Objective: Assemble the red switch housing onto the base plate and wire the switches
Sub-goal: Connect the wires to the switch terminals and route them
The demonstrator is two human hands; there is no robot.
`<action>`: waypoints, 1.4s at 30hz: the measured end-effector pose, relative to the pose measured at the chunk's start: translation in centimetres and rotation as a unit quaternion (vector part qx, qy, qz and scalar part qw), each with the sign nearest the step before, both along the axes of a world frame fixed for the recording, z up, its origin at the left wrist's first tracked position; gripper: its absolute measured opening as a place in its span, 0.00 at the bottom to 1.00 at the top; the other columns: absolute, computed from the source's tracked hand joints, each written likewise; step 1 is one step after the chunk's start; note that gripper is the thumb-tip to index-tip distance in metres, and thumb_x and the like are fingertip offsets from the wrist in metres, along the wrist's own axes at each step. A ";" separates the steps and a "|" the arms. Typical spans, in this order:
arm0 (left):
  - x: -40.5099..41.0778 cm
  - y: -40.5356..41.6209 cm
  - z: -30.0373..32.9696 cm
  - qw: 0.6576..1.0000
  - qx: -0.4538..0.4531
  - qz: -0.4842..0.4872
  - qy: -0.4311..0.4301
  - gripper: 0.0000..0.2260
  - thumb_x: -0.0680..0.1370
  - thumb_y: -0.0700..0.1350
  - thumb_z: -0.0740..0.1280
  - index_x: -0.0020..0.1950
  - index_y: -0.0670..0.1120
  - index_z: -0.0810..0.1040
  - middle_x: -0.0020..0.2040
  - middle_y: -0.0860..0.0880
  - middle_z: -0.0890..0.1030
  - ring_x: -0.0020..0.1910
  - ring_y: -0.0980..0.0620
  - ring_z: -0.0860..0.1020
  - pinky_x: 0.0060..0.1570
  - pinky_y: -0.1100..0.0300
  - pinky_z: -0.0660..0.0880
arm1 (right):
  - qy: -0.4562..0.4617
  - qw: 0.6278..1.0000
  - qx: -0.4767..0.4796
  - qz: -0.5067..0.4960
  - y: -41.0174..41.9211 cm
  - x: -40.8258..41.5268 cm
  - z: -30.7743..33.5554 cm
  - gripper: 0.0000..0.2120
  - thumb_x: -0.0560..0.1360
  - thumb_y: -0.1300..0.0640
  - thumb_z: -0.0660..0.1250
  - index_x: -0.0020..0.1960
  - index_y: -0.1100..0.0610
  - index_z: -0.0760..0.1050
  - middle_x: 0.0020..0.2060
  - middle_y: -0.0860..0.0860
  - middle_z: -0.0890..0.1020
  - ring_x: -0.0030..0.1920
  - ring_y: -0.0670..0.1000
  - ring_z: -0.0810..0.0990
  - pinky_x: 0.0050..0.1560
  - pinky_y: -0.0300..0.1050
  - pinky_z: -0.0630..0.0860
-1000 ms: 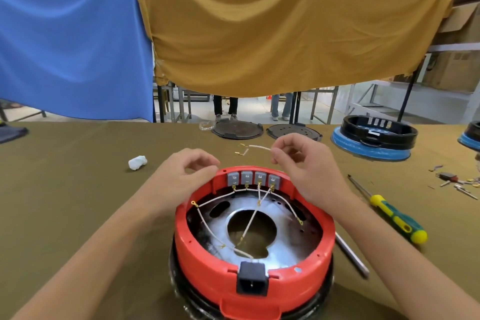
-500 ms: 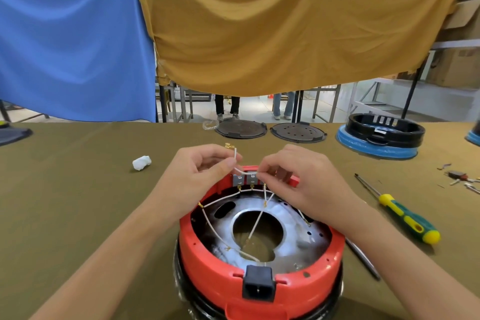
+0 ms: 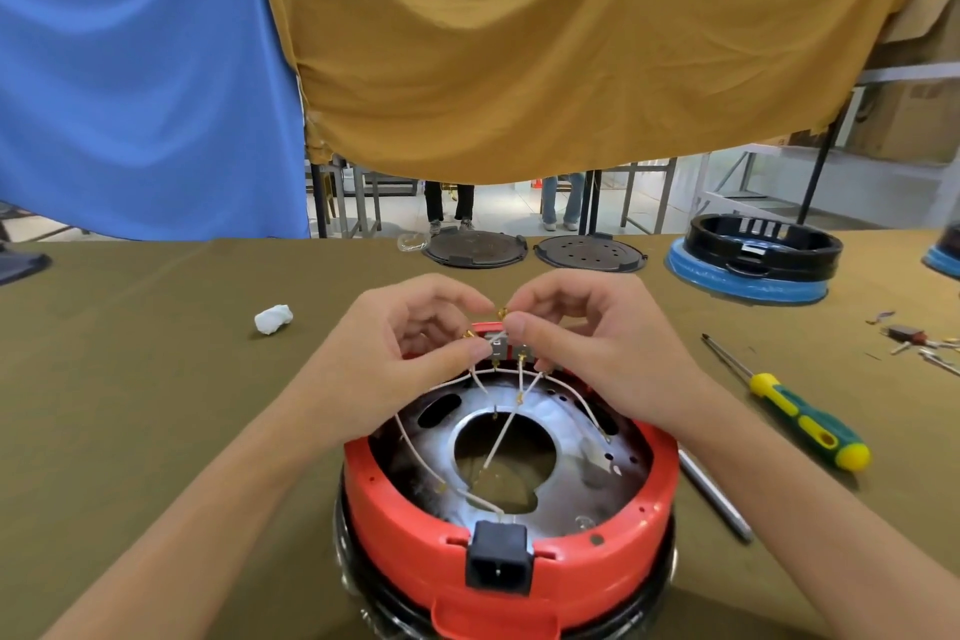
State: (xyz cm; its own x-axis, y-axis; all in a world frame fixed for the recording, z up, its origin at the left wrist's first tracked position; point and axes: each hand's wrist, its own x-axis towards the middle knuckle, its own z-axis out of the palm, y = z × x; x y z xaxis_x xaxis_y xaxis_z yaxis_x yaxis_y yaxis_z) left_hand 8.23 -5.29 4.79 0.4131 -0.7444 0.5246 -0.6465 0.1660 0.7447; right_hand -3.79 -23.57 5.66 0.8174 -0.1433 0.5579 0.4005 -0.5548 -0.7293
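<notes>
the red housing (image 3: 511,551) sits on the base plate (image 3: 519,442) at the table's (image 3: 156,405) near edge. left hand (image 3: 400,353) and right hand (image 3: 597,348) both pinch white wires (image 3: 506,424) at the switches (image 3: 501,346) on its far rim.

A crumpled white wad (image 3: 273,318) lies on the olive-covered desk (image 3: 130,379), off to the left. To the right rests a green-and-yellow screwdriver (image 3: 789,411). Two dark round plates (image 3: 475,250) sit at the far edge, beside a black ring on a blue base (image 3: 753,260). Blue cloth (image 3: 140,78) and mustard cloth (image 3: 571,42) hang behind.
</notes>
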 end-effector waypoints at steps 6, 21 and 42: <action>0.3 0.1 0.1 0.999 -0.031 -0.003 0.042 0.12 0.72 0.46 0.76 0.53 0.52 0.81 0.45 0.47 0.84 0.44 0.50 0.83 0.48 0.62 0.79 | 0.022 0.995 0.094 0.032 -0.3 -0.2 0.3 0.04 0.77 0.65 0.69 0.49 0.67 0.79 0.36 0.57 0.83 0.33 0.50 0.79 0.35 0.39 0.79; -0.6 -0.2 0.2 0.981 -0.067 0.167 -0.069 0.07 0.75 0.39 0.73 0.44 0.51 0.84 0.38 0.54 0.83 0.38 0.53 0.81 0.40 0.64 0.78 | 0.041 0.994 0.097 -0.021 0.1 -0.1 0.3 0.05 0.75 0.60 0.72 0.49 0.61 0.83 0.39 0.56 0.86 0.35 0.48 0.82 0.37 0.36 0.79; -0.7 -0.7 0.0 0.989 -0.042 0.134 -0.044 0.09 0.75 0.46 0.73 0.54 0.54 0.81 0.41 0.54 0.82 0.38 0.55 0.80 0.39 0.66 0.76 | 0.089 0.988 0.124 0.001 0.1 0.1 0.2 0.08 0.75 0.66 0.71 0.54 0.63 0.82 0.40 0.60 0.86 0.37 0.51 0.84 0.41 0.38 0.81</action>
